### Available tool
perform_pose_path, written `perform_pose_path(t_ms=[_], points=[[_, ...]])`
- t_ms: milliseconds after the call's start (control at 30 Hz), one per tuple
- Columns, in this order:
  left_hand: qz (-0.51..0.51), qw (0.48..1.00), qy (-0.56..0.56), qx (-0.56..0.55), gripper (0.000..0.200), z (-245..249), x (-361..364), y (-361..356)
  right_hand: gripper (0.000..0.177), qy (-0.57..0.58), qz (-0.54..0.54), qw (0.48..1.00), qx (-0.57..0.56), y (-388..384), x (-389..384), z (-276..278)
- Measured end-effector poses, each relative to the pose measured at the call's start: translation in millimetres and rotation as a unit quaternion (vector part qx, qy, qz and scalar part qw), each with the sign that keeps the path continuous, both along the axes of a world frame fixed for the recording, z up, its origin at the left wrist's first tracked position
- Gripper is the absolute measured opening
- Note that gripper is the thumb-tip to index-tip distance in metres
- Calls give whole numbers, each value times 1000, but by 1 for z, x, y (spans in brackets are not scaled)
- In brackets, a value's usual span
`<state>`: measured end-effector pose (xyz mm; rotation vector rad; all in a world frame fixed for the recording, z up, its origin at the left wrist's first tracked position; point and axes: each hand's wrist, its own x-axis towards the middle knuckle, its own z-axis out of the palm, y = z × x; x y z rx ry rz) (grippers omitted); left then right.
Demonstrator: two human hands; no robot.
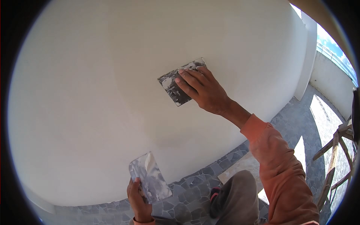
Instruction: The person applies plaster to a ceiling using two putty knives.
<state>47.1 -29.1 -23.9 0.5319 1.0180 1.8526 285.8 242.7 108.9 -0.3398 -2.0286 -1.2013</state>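
Lower left of centre: a smeared plate (153, 180) is held by the left hand (139, 200) – its edge pinched, thumb on the face, other fingers mostly hidden. Upper middle: a white-flecked dark scraper (172, 88) is held against the pale wall (82, 93) by the right hand (210, 92) – fingers slightly spread across its back, thumb hidden. Far right: a wooden stand (326, 187) is seen.

Near blade (153, 176) left, far blade (172, 86) on the wall (93, 93)
The floor (187, 195) runs along the wall's foot; a frame (326, 188) stands at right, a parapet (332, 82) far right.
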Motion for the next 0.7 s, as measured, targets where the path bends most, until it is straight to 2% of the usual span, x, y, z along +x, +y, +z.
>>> perform_pose_path(t_ms=[100,167,233,267,367,433,467,533,567,633,700], points=[[-3,1000,16,11,31,-13,-5,0,41,23,0,993,-114,-22,20,-48],[-5,1000,10,8,30,-15,-6,0,49,86,47,965,-244,-53,22,-79],[-6,1000,-17,-5,30,-5,-3,-3,68,147,120,903,-384,-97,18,-93],[-19,1000,-6,-5,30,-8,-7,-3,72,172,165,856,-458,-119,14,-97],[-46,999,10,-22,32,-21,-26,-2,72,244,293,702,-601,-158,-5,-115],[-54,997,-10,-49,34,-23,-31,-1,75,238,331,676,-613,-172,-14,-117],[-67,993,-84,-58,35,-5,-19,-1,76,217,352,683,-602,-176,-18,-119],[-77,992,-83,-60,36,-1,-12,1,79,172,388,701,-573,-181,-23,-121],[-83,991,-83,-60,36,-1,-11,3,84,137,378,728,-555,-184,-28,-123],[-150,982,110,18,41,-43,-32,-9,79,80,396,760,-509,-189,-34,-126],[-194,979,14,53,45,-70,-41,-10,76,40,399,771,-495,-197,-38,-128]])
